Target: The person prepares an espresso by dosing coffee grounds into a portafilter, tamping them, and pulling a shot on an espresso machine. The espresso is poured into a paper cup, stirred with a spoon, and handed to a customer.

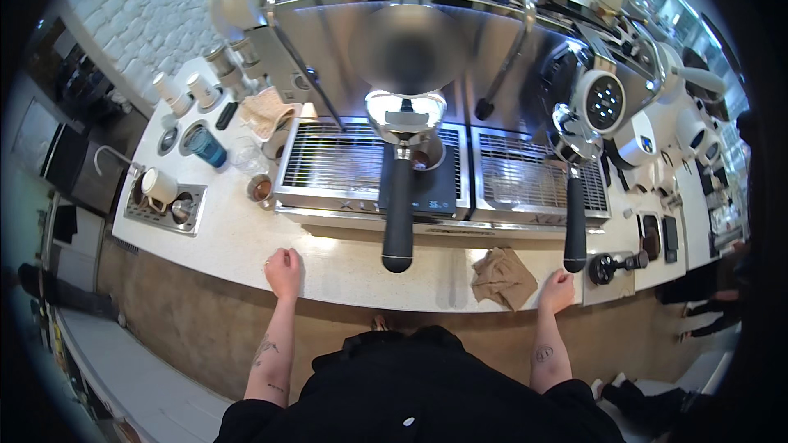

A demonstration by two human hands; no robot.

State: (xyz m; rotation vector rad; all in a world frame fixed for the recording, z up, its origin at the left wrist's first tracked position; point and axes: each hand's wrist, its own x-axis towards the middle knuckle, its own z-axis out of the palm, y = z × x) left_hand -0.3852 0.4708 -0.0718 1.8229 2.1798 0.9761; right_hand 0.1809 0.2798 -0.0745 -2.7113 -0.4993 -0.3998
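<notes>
An espresso machine [345, 52] stands before me on the white counter [369, 283]. My left hand [284, 272] rests loosely curled at the counter's front edge, with nothing visible in it. My right hand [558, 291] is curled at the same edge, just below the right portafilter's black handle [575, 221]; whether they touch is unclear. The middle portafilter [400, 215] sits in its group head, handle towards me. Under it a cup [433, 154] with brown liquid stands on a black scale [449, 187] with a lit display. A crumpled brown cloth [503, 278] lies left of my right hand.
On the left are a small glass of brown liquid [260, 189], a blue cup [208, 146], paper cups [203, 89] and a white pitcher [159, 187] on a rinser tray [191, 224]. A black-handled tamper [606, 267] lies right. Grinders [640, 135] stand beyond. Other people are partly visible far right.
</notes>
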